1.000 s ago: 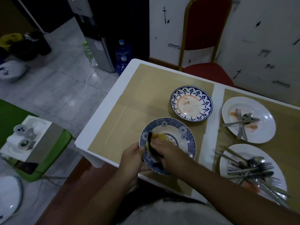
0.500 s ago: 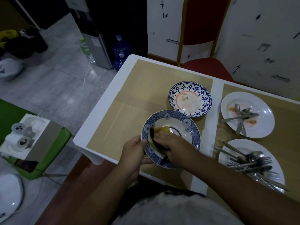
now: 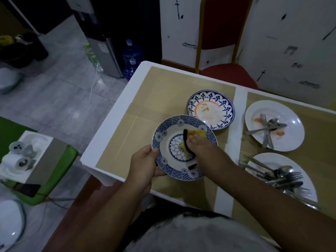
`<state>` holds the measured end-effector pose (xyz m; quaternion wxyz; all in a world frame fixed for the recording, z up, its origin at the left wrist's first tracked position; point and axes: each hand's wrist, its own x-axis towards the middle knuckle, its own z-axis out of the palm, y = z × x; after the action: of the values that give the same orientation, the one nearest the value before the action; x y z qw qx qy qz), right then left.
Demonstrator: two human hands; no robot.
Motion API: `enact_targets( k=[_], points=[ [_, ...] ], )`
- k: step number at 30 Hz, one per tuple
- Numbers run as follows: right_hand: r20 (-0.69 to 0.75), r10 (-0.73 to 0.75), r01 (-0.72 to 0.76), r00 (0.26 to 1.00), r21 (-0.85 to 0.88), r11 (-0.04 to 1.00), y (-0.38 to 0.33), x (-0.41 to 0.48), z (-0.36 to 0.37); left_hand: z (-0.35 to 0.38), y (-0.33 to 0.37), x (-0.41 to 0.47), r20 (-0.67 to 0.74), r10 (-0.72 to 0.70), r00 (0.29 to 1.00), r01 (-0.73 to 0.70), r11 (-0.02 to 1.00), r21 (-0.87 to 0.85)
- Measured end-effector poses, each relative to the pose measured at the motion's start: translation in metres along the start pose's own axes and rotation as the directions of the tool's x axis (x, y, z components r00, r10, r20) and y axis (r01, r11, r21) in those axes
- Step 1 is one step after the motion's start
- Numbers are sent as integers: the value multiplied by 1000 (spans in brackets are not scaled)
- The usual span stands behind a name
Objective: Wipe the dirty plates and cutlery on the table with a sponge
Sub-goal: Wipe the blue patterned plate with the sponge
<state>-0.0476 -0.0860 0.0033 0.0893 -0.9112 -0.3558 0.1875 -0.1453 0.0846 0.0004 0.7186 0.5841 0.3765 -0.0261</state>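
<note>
The main risk sat in the left hand [image 3: 145, 164]. It pinched the patterned plate [image 3: 164, 142] by the rim alone at about 8 o'clock, thumb on top and fingers curled beneath. The plate looked raised and tilted near the table's front edge [image 3: 112, 122]. A hard stroke of the sponge [image 3: 198, 133] could lever the rim out of that narrow pinch, and the plate could drop or knock the crockery beside it.

The right hand [image 3: 201, 148] was closed over the yellow sponge with its dark scouring side. Its fingers were bent round the sponge and pressed it into the well between the centre and 1 o'clock. Too long a sweep that way could bump the second blue plate [image 3: 192, 104], which was smeared orange. The two rims overlapped in the view, though whether they touched could not be told.

Further out at 3 o'clock a white plate [image 3: 291, 137] carried a fork and spoon [image 3: 268, 128] and some stains. At 4 o'clock another white plate [image 3: 269, 161] held a loose cutlery pile [image 3: 283, 177] just beside the right forearm, which could scatter the pile by swinging wide. By my judgement these pieces were not yet wiped.
</note>
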Motion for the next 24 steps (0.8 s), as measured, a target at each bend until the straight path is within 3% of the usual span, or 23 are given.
enact_targets(
  k=[4,7,9,12,15,19,21,24],
  points=[
    [59,-3,5,998,-34,999,-23,-30,3,3,-2,-1,-39,25,999,-25,1000,-11],
    [149,-103,79,984,160,984,-40,-32,9,5,-7,-5,-17,-22,1000,22,1000,-5],
    [126,-130,102,983,210,972,-39,-18,12,6,-10,-10,5,-34,999,34,999,-15],
    [31,9,-14,999,162,987,-26,1,7,8,-9,-14,21,22,1000,-22,1000,-5],
    [-39,100,-88,994,242,966,-21,5,-4,10,-7,-13,27,47,999,-48,999,16],
    [62,-91,60,994,384,921,-38,-19,4,8,0,-8,16,54,998,-54,998,28],
    [133,-133,80,982,346,935,-36,-29,9,3,3,-5,-14,48,999,-48,999,19],
    [188,-73,36,980,194,980,-23,-34,3,-5,2,-1,-58,18,998,-18,1000,-6]
  ],
)
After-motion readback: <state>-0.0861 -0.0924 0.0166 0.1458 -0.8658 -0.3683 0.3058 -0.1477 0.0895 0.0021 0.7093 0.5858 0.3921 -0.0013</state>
